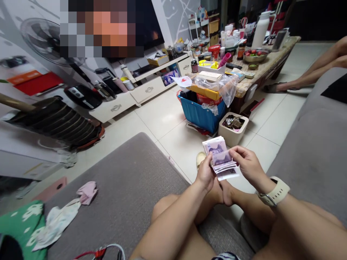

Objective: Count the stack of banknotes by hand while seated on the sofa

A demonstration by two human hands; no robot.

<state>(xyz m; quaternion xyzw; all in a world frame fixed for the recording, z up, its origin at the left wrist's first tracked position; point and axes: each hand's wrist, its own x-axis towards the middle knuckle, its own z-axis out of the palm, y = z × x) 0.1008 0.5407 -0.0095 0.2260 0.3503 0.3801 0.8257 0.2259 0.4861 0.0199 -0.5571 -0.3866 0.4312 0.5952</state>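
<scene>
A stack of purple banknotes [217, 146] is gripped in my left hand [206, 174], its thumb on the near side of the stack. Several notes are folded down over the fingers, their edges fanned towards me. My right hand [245, 162] pinches the edge of one note between thumb and fingertips, at the right side of the stack. The figure 5 shows on the upper note. Round my right wrist sits a pale watch strap [276, 193]. Both hands are held above my crossed legs.
Beyond my hands stand a cream bin [233, 134] and a blue basket [200, 115] piled with things. A crowded table [284, 48] runs behind them. Grey sofa parts [130, 180] lie left and right, with cloths [61, 222] at left. Another person's leg [306, 77] shows at right.
</scene>
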